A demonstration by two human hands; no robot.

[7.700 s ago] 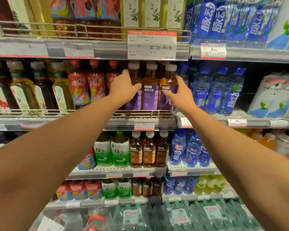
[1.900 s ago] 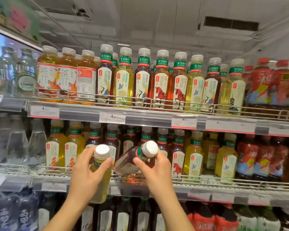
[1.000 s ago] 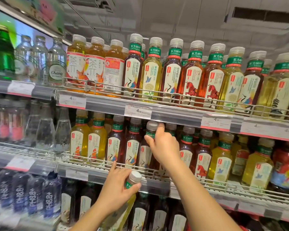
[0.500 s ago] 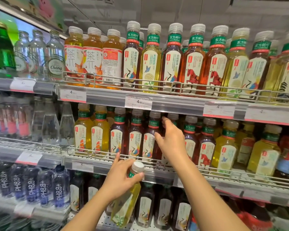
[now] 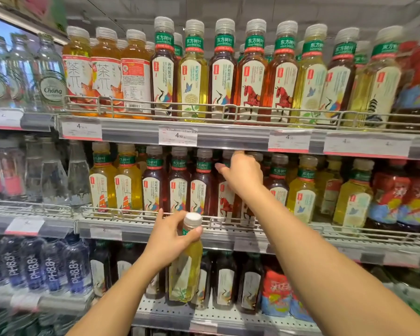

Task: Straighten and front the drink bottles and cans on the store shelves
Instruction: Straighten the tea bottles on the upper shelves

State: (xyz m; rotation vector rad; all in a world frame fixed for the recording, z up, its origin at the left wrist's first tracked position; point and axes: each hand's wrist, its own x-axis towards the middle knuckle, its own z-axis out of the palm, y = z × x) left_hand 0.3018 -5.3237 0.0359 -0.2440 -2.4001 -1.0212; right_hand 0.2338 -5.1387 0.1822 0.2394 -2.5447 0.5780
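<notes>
One yellow tea bottle (image 5: 186,263) in left hand (image 5: 166,241)

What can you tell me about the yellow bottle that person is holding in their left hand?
The yellow bottle is clear plastic filled with pale yellow tea, with a white ribbed screw cap, a green neck band and a cream label with a leafy drawing. It looks sealed and full. It is off the shelf, held roughly upright with a slight tilt, in front of the lower rows. The left hand grips it round the neck and shoulder, thumb just under the cap. Nothing else visibly touches it.
</notes>
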